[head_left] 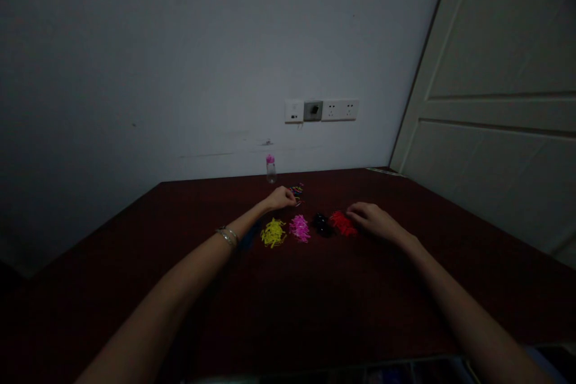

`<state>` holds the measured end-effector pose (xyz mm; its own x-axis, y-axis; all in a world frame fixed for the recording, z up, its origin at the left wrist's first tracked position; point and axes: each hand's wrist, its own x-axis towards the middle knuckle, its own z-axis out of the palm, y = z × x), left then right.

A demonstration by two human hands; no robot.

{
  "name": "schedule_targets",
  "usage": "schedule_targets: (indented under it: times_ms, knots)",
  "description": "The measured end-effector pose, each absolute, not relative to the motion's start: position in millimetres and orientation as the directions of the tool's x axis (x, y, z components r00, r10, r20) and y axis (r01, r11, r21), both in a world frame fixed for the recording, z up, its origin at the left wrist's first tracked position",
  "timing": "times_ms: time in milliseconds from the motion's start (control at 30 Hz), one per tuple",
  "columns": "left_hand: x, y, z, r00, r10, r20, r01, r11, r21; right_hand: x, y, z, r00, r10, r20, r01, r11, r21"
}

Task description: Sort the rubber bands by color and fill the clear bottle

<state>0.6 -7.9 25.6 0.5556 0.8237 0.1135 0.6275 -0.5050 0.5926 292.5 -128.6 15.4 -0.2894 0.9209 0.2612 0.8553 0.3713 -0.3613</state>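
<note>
My left hand [281, 198] is closed in a pinch at the small mixed-colour pile [296, 189]; what lies between its fingertips is too small to make out. At the right edge of a red pile [342, 224] of small, thin, band-like pieces is my right hand [371, 218], its fingers bent together; anything in them is hidden. A yellow pile [273, 233], a pink pile [299, 228] and a black pile [321, 224] lie in a row between my forearms. Partly behind my left wrist, a dark blue pile [247, 236] shows faintly.
A small clear bottle [271, 172] with a pink top stands near the wall, behind my left hand. The dark red table [288, 300] meets the wall, which carries a row of sockets [339, 110]. A pale panelled door [495, 102] rises on the right.
</note>
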Motion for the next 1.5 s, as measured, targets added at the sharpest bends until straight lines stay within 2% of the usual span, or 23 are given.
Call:
schedule_targets:
  times_ms: [233,367,467,600,733,833,967,1067,1167,1500]
  knots:
    - [-3,-27,38,0.721,0.689,-0.072,0.539,-0.492,0.684,294,-127,11,-0.291,0.921,0.259,0.852,0.372,-0.368]
    - [-5,-28,35,0.731,0.665,-0.153,0.554,-0.448,0.702,297,-123,8,-0.287,0.925,0.251,0.852,0.366,-0.374]
    - [-11,-25,34,0.7,0.7,-0.141,0.561,-0.417,0.715,299,-122,6,-0.273,0.928,0.252,0.849,0.356,-0.39]
    - [-35,-13,32,0.577,0.815,-0.054,0.559,-0.345,0.754,299,-123,6,-0.268,0.927,0.262,0.84,0.359,-0.407]
    - [-83,6,17,0.235,0.967,0.098,0.534,-0.212,0.819,299,-123,6,-0.272,0.92,0.282,0.842,0.37,-0.393]
    - [-124,14,4,-0.067,0.977,0.203,0.52,-0.14,0.843,298,-123,6,-0.279,0.908,0.313,0.836,0.39,-0.386]
    - [-156,11,-8,-0.281,0.928,0.243,0.458,-0.092,0.884,292,-123,6,-0.25,0.882,0.399,0.81,0.417,-0.413]
    - [-160,5,-11,-0.337,0.903,0.268,0.425,-0.108,0.899,285,-122,7,-0.227,0.853,0.469,0.776,0.45,-0.442]
    - [-157,4,-14,-0.315,0.908,0.276,0.44,-0.118,0.89,278,-121,10,-0.247,0.829,0.502,0.748,0.492,-0.446]
    - [-161,8,-20,-0.282,0.909,0.308,0.505,-0.133,0.853,237,-68,23,-0.34,0.813,0.472,0.714,0.55,-0.433]
